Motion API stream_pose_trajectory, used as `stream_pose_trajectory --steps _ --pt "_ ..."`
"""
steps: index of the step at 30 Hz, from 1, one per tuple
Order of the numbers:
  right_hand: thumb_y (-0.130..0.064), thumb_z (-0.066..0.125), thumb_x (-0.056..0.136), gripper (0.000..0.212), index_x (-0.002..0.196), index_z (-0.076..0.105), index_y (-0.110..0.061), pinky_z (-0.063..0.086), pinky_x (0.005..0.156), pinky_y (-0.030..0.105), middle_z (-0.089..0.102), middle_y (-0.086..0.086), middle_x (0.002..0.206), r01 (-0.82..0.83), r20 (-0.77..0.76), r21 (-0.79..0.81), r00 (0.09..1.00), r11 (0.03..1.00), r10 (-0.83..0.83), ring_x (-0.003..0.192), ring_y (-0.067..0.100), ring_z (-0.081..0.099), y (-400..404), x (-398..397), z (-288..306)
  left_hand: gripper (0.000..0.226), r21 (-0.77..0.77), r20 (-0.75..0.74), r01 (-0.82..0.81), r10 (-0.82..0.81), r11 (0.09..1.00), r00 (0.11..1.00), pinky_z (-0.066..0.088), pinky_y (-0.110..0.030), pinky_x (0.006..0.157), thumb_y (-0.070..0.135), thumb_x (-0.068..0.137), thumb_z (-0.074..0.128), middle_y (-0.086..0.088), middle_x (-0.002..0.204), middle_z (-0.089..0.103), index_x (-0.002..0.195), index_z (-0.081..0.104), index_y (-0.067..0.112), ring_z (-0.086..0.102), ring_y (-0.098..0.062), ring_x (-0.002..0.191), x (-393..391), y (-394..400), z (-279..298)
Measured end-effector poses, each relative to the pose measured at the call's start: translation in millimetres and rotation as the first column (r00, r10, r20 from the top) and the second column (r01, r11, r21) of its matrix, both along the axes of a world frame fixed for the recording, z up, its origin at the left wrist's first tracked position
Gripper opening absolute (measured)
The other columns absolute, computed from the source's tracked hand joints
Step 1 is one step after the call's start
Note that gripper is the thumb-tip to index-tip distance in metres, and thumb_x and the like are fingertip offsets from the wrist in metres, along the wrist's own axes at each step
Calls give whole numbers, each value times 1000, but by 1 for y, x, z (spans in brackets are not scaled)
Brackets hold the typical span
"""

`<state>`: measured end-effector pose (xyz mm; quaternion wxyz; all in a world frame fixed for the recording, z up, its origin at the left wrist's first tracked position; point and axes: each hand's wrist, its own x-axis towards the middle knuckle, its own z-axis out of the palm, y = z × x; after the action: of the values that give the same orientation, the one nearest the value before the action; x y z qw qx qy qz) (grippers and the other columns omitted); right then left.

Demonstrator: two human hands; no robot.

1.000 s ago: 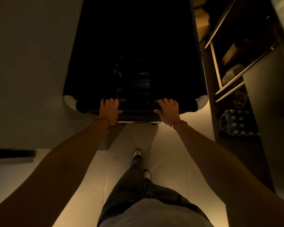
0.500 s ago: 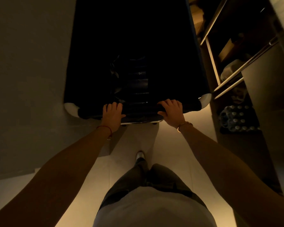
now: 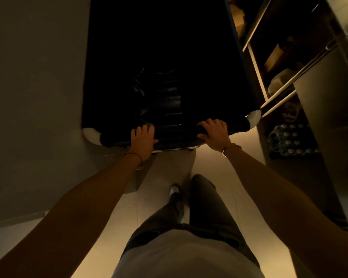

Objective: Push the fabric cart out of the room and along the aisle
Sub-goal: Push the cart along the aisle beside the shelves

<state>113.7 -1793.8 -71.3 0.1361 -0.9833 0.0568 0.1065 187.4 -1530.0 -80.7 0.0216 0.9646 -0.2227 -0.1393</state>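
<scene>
A large black fabric cart (image 3: 113,81) with white rounded corner bumpers fills the upper middle of the head view. Its inside is dark, and only faint folds of dark material show near the bottom. My left hand (image 3: 143,141) grips the cart's near top edge, left of centre. My right hand (image 3: 214,133) grips the same edge to the right. Both arms are stretched out ahead of me. My legs and one shoe show below on the pale tiled floor.
A plain wall (image 3: 34,97) runs close along the cart's left side. On the right stands a shelving unit (image 3: 257,73) with boxes and bundles. A shrink-wrapped pack of bottles (image 3: 289,140) sits on the floor beside it. The pale floor (image 3: 213,169) stretches behind the cart.
The cart has rolled forward with both hands still on its near edge. I have stepped after it, and the wall on the left now fills more of the view.
</scene>
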Motion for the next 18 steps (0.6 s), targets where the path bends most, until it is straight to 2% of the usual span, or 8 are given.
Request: stream_pose_trajectory --steps 5,18 --pt "-36 56 91 42 129 49 -19 27 104 46 55 14 127 1 16 -2 1000 1000 -1 118 36 45 0 1 1 47 -11 1 3 -2 1000 1000 31 -52 103 33 91 55 -20 123 50 128 42 7 45 -37 111 1 1 0" --pt "-33 56 91 42 130 50 -17 26 107 49 53 16 130 -7 29 -4 1000 1000 7 122 39 44 0 -2 0 47 -1 37 7 -7 1000 999 32 -52 102 33 90 57 -21 124 51 127 44 6 46 -37 113 -1 1 -3"
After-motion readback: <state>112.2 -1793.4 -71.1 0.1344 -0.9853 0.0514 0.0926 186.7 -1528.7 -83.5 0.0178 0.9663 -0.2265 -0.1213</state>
